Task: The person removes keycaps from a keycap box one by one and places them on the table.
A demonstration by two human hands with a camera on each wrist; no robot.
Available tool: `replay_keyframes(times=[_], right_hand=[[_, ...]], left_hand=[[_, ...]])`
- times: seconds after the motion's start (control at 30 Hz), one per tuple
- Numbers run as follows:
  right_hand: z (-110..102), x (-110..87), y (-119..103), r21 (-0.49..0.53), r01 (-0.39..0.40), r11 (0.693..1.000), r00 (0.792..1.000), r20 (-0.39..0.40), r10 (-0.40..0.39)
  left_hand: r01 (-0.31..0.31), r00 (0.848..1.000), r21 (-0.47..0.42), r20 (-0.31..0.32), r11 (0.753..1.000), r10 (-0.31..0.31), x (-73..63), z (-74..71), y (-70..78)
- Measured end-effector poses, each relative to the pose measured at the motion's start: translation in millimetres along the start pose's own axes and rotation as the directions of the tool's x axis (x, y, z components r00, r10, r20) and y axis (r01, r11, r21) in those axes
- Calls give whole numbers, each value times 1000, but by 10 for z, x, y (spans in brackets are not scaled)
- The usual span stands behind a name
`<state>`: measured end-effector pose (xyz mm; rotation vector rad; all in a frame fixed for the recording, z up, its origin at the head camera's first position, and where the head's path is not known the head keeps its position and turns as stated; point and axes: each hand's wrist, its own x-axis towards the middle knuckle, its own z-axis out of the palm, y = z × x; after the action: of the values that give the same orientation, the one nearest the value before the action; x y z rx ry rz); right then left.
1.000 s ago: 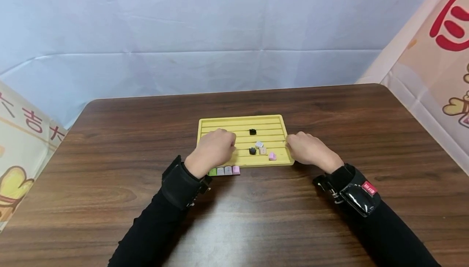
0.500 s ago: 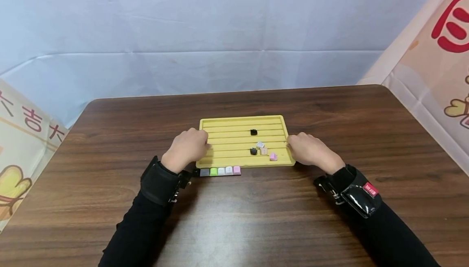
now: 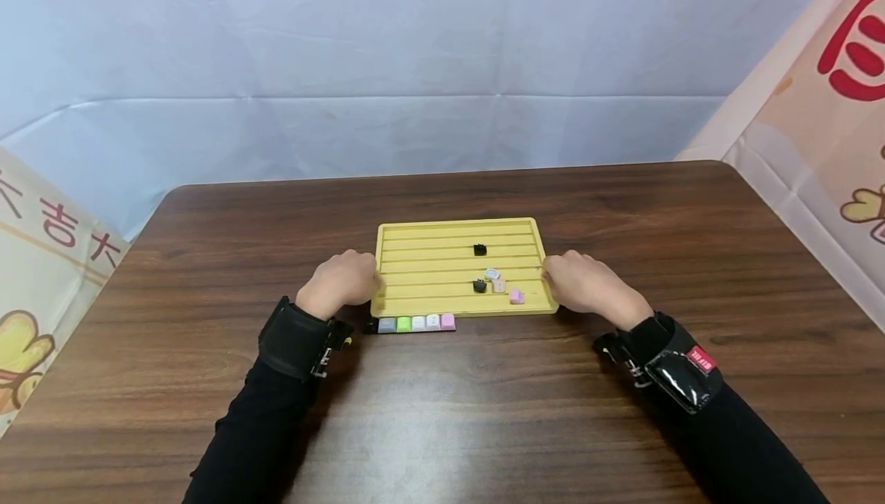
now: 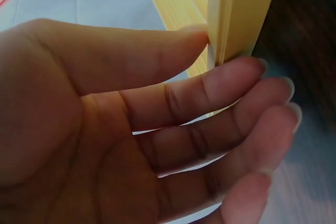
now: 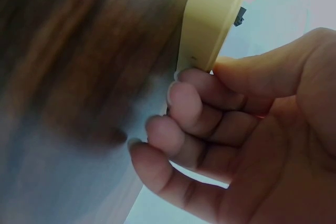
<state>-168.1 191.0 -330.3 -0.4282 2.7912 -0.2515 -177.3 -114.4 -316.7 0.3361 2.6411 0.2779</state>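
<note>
A yellow ridged tray (image 3: pixel 422 266) lies flat on the table between the two hands. At its left edge, my left hand (image 3: pixel 342 283) pinches the side, thumb (image 4: pixel 191 43) at the rim and index finger against the outer wall. My right hand (image 3: pixel 588 281) grips the opposite edge between thumb and curled fingers; the right wrist view shows the tray's wall (image 5: pixel 207 22) there. Loose keycaps sit on the tray's right half: a black keycap (image 3: pixel 480 250), a second black keycap (image 3: pixel 480 286), a white keycap (image 3: pixel 492 273), a beige keycap (image 3: pixel 498 286) and a pink keycap (image 3: pixel 516 296).
Along the tray's front edge runs a row of keycaps, including a green keycap (image 3: pixel 404 324) and a pink keycap (image 3: pixel 448 322). The brown wooden table (image 3: pixel 484 419) extends around the tray. A pale cloth (image 3: pixel 442 66) hangs behind, with printed cloths at both sides.
My left hand has moved left from over the tray to its left edge and now pinches it, uncovering the row's left end. The right hand has stayed at the right edge.
</note>
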Motion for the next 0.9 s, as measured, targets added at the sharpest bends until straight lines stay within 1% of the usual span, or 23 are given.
replay_keyframes(times=[0.17,0.3,0.43,0.9], right_hand=[[2,-9,-7,-6,6,1000,1000,-10,-6],[3,-4,-6,0,1,1000,1000,-7,-1],[-1,2,4,13,2,1000,1000,-2,-2],[-3,-24,25,43,49,998,999,-13,-49]], left_hand=[[-40,999,-39,25,998,41,0,5,-19],[-56,997,-68,47,996,59,3,8,-43],[-58,997,-66,53,996,61,5,7,-50],[-46,997,-59,57,997,49,2,18,-42]])
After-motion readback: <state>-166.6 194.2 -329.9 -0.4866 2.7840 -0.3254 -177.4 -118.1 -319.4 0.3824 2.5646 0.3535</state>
